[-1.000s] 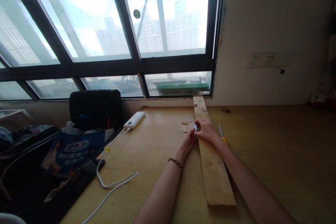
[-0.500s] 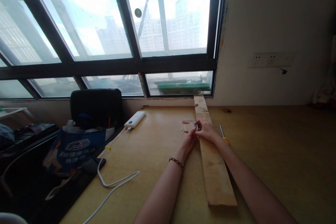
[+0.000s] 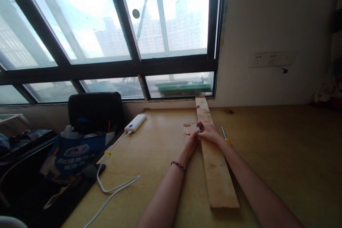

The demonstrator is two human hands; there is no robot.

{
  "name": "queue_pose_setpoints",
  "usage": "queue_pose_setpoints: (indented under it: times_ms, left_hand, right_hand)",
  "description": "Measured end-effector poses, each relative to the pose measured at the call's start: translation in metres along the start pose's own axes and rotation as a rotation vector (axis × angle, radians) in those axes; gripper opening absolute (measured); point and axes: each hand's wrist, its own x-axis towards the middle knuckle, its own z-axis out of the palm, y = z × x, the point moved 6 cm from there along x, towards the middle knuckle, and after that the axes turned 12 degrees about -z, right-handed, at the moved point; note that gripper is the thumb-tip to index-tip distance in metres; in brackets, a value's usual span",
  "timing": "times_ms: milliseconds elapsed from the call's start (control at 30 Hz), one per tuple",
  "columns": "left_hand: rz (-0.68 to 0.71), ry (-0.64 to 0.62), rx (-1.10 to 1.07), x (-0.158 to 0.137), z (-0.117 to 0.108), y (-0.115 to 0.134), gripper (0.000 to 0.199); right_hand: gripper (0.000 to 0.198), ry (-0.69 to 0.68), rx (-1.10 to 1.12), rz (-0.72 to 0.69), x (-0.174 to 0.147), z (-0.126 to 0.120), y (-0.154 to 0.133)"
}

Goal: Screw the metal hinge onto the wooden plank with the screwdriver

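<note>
A small shiny metal piece (image 3: 199, 127), too small to name exactly, is pinched between the fingertips of both hands. My left hand (image 3: 191, 141), wearing a bracelet at the wrist, is closed on it from below left. From the right, my right hand (image 3: 210, 131) grips the same piece, its forearm reaching across a long wooden plank (image 3: 220, 178). The plank lies lengthwise on the table under my right hand. Just left of the fingers is a torn, brownish scrap (image 3: 188, 128). A screwdriver (image 3: 226, 136) with a yellow handle rests right of the plank, partly hidden by my right forearm.
On the tabletop (image 3: 160, 156), a white power bank (image 3: 135, 123) sits at the left with a white cable (image 3: 117, 188) trailing forward. A black chair (image 3: 94, 112) holds a blue bag (image 3: 72, 156) beyond the left edge. Window and wall sockets (image 3: 267, 59) stand behind.
The camera view has shifted slightly, moving the scene a little left. Both hands keep hold of the metal piece, with only a very slight change in its angle.
</note>
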Motion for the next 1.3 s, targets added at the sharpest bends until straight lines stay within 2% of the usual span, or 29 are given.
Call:
queue_pose_setpoints:
  times_ms: [133,533,800,1300]
  left_hand:
    - [0.014,0.031,0.011,0.0006,-0.0013,-0.0008,0.03]
    - [-0.029,0.013,-0.062,0.0017,-0.0051,-0.0017,0.022]
    - [-0.053,0.061,-0.12,0.002,-0.0069,-0.0012,0.018]
    - [-0.07,0.033,-0.133,0.0028,-0.0064,-0.0011,0.021]
  right_hand:
    - [0.042,-0.015,0.007,0.023,0.0005,0.0009,0.0018]
    - [0.046,-0.004,0.002,0.028,0.001,0.0031,0.0061]
    - [0.044,0.011,-0.024,0.03,0.0013,0.0042,0.0079]
    - [0.048,-0.006,-0.003,0.044,0.0021,0.0048,0.0097]
